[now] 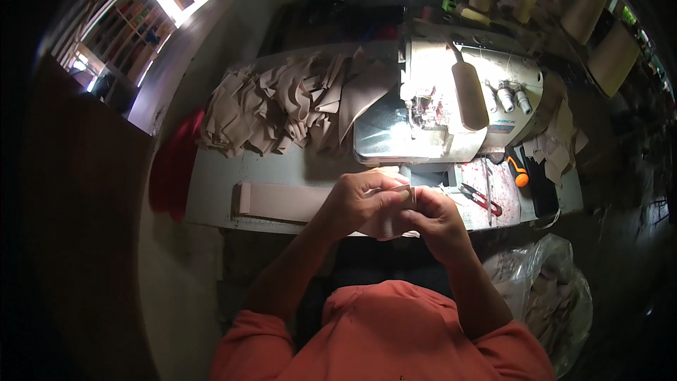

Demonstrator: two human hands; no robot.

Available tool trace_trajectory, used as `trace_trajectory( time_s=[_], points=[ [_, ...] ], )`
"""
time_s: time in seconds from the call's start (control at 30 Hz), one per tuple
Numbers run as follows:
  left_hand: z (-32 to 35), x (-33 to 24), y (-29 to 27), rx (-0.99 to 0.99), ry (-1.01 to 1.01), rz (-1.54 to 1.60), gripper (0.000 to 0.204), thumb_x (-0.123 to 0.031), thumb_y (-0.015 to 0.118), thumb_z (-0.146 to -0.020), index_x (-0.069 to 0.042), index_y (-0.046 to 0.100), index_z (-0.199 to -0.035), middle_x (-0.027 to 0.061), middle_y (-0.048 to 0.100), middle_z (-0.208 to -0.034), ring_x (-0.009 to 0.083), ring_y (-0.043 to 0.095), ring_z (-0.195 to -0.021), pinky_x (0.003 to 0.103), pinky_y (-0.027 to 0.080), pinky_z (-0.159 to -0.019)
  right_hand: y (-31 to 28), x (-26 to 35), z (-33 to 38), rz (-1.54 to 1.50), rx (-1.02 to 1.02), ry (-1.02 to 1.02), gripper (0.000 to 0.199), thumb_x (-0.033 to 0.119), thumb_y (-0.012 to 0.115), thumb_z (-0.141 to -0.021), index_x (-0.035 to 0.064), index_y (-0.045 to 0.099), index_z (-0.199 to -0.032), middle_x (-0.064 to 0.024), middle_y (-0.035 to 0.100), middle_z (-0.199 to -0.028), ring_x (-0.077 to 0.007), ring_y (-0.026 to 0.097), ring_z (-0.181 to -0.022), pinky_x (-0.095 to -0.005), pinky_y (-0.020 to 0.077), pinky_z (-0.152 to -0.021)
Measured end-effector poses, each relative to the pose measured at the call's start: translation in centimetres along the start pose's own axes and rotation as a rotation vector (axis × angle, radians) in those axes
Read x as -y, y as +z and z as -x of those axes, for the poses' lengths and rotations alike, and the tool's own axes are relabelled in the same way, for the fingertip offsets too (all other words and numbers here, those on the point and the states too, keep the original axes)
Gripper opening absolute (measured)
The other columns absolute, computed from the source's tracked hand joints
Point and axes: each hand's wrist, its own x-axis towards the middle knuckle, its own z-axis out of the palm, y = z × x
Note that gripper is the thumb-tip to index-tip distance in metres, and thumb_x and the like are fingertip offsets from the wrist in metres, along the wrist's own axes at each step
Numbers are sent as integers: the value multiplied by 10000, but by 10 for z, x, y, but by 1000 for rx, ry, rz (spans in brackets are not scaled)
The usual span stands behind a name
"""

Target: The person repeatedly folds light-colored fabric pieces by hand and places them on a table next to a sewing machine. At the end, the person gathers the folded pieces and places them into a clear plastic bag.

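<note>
The left hand (pixel 363 201) and right hand (pixel 437 217) each grip a beige fabric piece (pixel 385 227) between thumb and fingers. The piece extends below both thumbs, at the front edge of the sewing table (pixel 211 185).

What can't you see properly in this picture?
In the head view:
Part of the held cloth: covered by the left hand and right hand.
Stitching parts of the sewing machine: washed out by glare.
Part of the plastic bag: behind the right sleeve.
Things on the far shelves: too small, blurred.
</note>
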Motion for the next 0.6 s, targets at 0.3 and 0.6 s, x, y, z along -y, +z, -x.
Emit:
trace_trajectory(
  time_s=[0.3,0.6],
  points=[
    [0,-13,1,-243,-142,2,122,-105,578,-759,6,577,-810,41,580,-693,69,515,-650,216,423,-582,1,8,6,82,-25,33,134,-3,487,-803,-34,501,-933,-58,560,-810,-101,547,-701,-215,470,-645],
    [-57,5,-3,-329,234,-556,95,-60,593,-712,17,562,-760,56,562,-642,135,527,-587,253,428,-550,-22,-8,-28,-47,-183,4,124,50,503,-799,-50,507,-872,-86,561,-756,-147,579,-652,-244,489,-582]
  ],
)
